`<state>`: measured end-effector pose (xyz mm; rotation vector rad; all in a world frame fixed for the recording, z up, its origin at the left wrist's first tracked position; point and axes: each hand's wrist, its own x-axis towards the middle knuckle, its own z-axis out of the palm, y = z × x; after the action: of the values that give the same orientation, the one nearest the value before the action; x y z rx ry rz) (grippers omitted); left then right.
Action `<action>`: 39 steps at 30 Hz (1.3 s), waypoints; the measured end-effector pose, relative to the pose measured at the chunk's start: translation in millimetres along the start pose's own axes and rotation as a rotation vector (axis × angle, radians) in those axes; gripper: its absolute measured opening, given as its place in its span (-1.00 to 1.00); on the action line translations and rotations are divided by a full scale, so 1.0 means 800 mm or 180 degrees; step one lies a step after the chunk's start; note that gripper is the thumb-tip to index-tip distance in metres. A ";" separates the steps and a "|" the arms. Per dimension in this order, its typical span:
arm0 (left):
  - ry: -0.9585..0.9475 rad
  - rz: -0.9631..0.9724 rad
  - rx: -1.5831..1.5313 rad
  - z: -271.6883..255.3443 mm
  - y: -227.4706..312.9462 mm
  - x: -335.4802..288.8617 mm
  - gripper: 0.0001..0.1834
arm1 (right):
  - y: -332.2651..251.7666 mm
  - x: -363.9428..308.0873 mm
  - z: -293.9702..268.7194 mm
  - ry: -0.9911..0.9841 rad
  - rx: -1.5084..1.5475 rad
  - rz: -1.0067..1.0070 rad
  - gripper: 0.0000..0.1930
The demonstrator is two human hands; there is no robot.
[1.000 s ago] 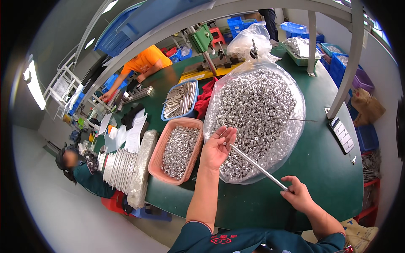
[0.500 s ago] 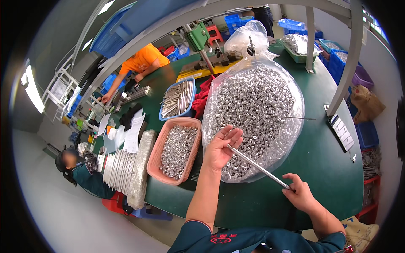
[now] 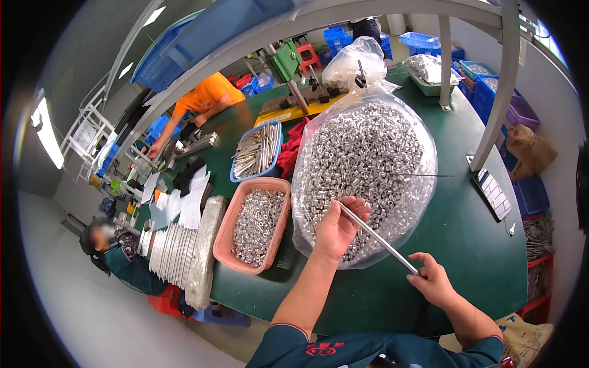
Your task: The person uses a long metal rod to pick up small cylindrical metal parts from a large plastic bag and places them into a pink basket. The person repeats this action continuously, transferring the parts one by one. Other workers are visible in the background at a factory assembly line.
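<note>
Desk: green, its surface (image 3: 472, 264) ran from the person's near edge to a far edge crowded with a press (image 3: 284, 61) and a knotted bundle of clear plastic (image 3: 356, 61).
Bag: the clear bag (image 3: 425, 201) took up the middle, mouth spread wide, probably so that the rings (image 3: 362, 153) inside lay within easy reach of both hands.
Rod: slanted over the bag's near side, upper end to the left, lower end nearer the desk's near edge; it was clear of the desk, in the air between the two hands.
Right hand: this hand (image 3: 434, 283) pinched the rod (image 3: 379, 238) at its lower end, thumb and forefinger closed on it, seemingly so that most of its length stayed bare.
Left hand: palm turned up, this hand (image 3: 338, 230) had half-curled fingers about the rod's upper end; whether they gripped or merely steadied it, I could not tell, nor whether the palm hid anything.
Pink basket: just left of the bag, this basket (image 3: 245, 265) held more small metal pieces, its walls likely keeping them from rolling off.
Blue basket: beyond the pink one, this tray (image 3: 245, 178) kept pins (image 3: 254, 152) heaped roughly lengthwise, perhaps for easy picking.
Cloth: red, the cloth (image 3: 293, 150) lay squeezed between blue basket and bag.
Left edge: bars (image 3: 175, 248) stood in a row there, beside a plastic-wrapped pack (image 3: 205, 251).
</note>
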<state>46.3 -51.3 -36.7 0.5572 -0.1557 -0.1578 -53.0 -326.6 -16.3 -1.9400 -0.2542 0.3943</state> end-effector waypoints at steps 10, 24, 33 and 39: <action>0.1422 0.0252 0.1610 0.039 0.037 -0.055 -0.52 | -0.041 0.015 0.009 -0.0122 -0.0013 -0.0204 -0.50; 0.0293 0.2557 0.7162 0.079 0.119 -0.166 -0.56 | -0.214 0.152 0.143 -0.1746 0.0689 0.0112 -0.35; -0.0098 0.2684 0.7471 0.013 0.164 -0.179 -0.74 | -0.210 0.149 0.177 -0.1640 -0.0745 -0.0784 -0.38; 0.0369 0.2708 0.7524 -0.031 0.182 -0.195 -0.72 | -0.224 0.116 0.114 -0.1862 -0.0678 -0.0475 -0.39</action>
<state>-85.9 113.1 4.3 2.7485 -0.4179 1.0905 -2.1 -146.1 101.5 -1.9548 -0.8428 0.8596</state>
